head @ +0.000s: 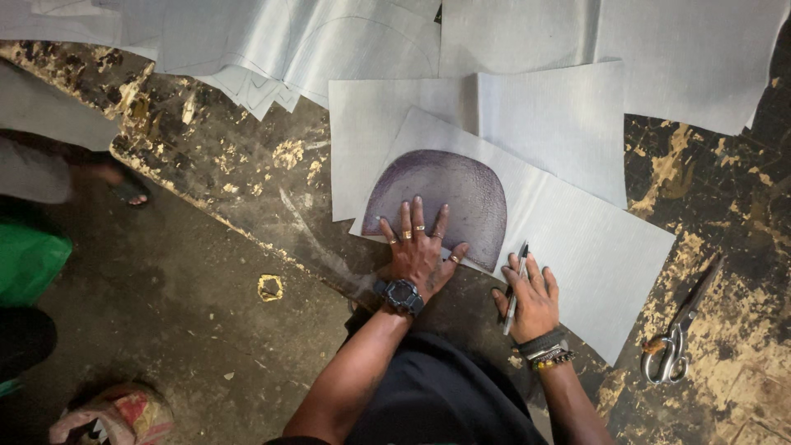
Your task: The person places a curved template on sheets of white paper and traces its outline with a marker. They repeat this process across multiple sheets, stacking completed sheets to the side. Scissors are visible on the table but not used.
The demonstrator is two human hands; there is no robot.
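The left hand (418, 247) is pressing flat, fingers spread, on a dark dome-shaped template (441, 198) that is lying on a pale grey sheet (577, 247) on the worn table (239, 165); the right hand (531, 297) is resting at the template's lower right edge, fingers loosely holding a pen (516, 284). No traced outline is showing yet on this sheet; the scissors (680, 330) are lying apart at the right, so the cutting seems not begun.

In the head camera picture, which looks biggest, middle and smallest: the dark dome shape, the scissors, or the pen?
1. Dark dome-shaped template, largest.
2. Scissors.
3. Pen, smallest, though the right hand hides part of it.
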